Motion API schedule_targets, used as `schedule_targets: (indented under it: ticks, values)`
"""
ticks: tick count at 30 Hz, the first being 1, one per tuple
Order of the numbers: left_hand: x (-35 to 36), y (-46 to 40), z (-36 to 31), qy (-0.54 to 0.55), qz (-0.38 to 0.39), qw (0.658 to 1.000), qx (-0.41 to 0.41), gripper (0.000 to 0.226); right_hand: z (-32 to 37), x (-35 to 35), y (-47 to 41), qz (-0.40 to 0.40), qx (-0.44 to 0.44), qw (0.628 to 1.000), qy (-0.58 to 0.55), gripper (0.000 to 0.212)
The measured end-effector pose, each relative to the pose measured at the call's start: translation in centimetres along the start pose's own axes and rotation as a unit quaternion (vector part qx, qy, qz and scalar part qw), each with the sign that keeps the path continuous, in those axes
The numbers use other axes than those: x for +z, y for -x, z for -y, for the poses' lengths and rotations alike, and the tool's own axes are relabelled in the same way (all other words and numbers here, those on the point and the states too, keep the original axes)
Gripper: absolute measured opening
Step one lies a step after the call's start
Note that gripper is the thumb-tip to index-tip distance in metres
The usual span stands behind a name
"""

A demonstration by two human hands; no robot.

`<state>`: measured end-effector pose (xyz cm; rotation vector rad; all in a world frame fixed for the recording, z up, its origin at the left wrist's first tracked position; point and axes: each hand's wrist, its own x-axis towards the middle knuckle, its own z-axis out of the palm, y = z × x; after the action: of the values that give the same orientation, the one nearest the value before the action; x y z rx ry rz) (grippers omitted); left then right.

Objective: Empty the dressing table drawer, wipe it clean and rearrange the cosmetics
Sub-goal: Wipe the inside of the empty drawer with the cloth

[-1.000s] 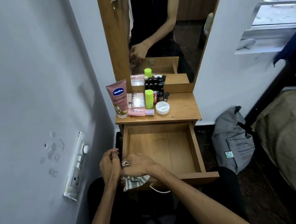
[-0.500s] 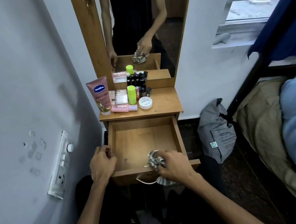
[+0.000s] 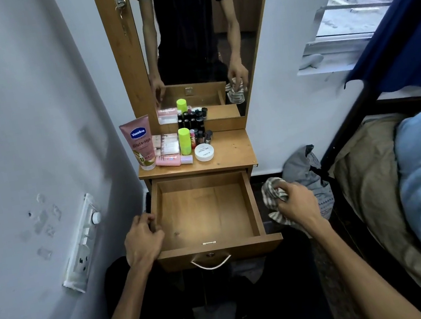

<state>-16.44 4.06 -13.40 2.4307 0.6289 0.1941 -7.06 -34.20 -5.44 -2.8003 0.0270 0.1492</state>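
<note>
Both arms outstretched, left hand (image 3: 142, 240) loosely curled, right hand (image 3: 295, 204) out to the right, fingers clenched.

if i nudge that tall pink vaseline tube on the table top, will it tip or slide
Probably tip. The Vaseline tube stands upright on its narrow cap, its wider body above, so it looks top-heavy. It would likely fall rather than slide, perhaps onto the pink bottle lying beside it. Being a soft plastic tube, it should dent under a firm grip and is unlikely to break.
</note>
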Motion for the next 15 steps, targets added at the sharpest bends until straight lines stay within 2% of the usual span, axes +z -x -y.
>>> schedule_targets:
  ticks: [5,9,15]
  values:
    - [0.0,0.0,-0.1,-0.003,0.003,1.000,-0.010,0.029,4.9,1.4,-3.3,0.053,-0.041,0.997,-0.043,0.052]
    - [0.0,-0.1,-0.1,0.000,0.005,1.000,-0.001,0.033,7.7,2.2,-5.4,0.076,-0.009,0.996,-0.047,0.055]
    - [-0.2,-0.1,-0.2,0.002,0.000,1.000,-0.002,0.033,7.4,1.3,-3.8,0.116,-0.025,0.993,-0.004,0.060]
